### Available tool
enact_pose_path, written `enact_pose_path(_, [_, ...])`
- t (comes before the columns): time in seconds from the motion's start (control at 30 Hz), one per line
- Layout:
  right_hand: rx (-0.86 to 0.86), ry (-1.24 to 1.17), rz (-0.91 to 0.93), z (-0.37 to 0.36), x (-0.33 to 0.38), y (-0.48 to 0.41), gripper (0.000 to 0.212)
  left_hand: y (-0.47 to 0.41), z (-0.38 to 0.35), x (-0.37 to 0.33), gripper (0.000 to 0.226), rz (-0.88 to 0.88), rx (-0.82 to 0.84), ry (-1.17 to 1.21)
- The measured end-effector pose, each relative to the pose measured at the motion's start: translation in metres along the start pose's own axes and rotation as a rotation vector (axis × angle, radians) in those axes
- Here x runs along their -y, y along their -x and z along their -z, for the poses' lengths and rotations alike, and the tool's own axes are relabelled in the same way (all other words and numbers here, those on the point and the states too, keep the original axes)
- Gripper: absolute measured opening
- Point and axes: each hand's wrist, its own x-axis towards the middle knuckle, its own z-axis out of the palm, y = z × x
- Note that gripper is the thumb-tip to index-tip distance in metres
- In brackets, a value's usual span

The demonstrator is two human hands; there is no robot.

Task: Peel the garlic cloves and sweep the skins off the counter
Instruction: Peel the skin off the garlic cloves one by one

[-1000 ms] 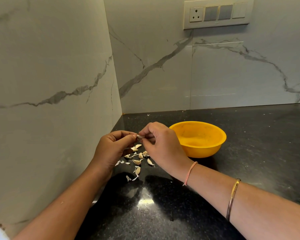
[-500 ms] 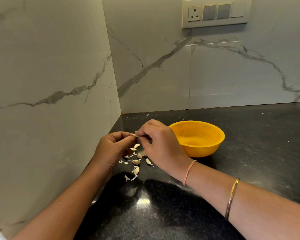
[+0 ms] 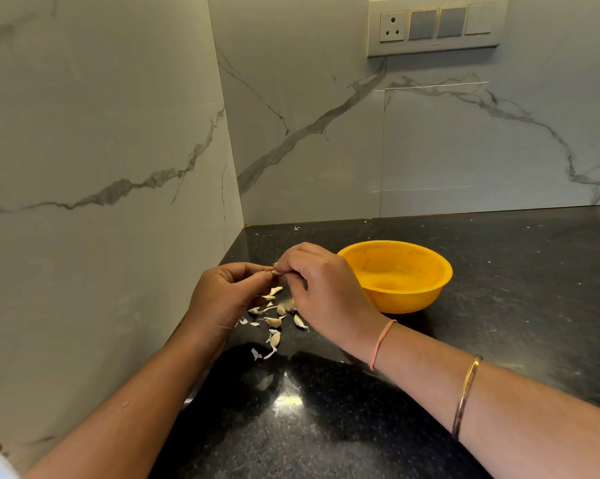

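My left hand (image 3: 227, 299) and my right hand (image 3: 321, 288) meet above the counter and both pinch one small garlic clove (image 3: 276, 271) between their fingertips. Most of that clove is hidden by the fingers. Below the hands, several garlic cloves (image 3: 273, 321) and thin white skins (image 3: 257, 354) lie scattered on the black counter (image 3: 499, 340). An orange-yellow bowl (image 3: 395, 276) sits just right of my right hand.
Marble walls close the corner at left and behind. A switch plate with a socket (image 3: 433, 25) is high on the back wall. The counter stretches away to the right of the bowl. A bright light reflection (image 3: 286, 397) shows near the counter's front.
Both hands stay together on the clove and have risen very slightly. The cloves and skins on the counter have not moved.
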Motion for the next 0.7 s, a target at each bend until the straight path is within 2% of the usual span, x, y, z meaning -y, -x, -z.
enact_pose_path(0.43, [0.011,-0.010,0.079,-0.0004,-0.0006,0.0004,0.015,0.0009,-0.0003,0.0012,0.015,0.055,0.018,0.081])
enact_pose_path(0.7, [-0.048,-0.057,0.061,-0.0034,-0.0025,0.0001,0.013,0.0011,-0.0028,-0.0013,0.035,0.179,0.026,0.255])
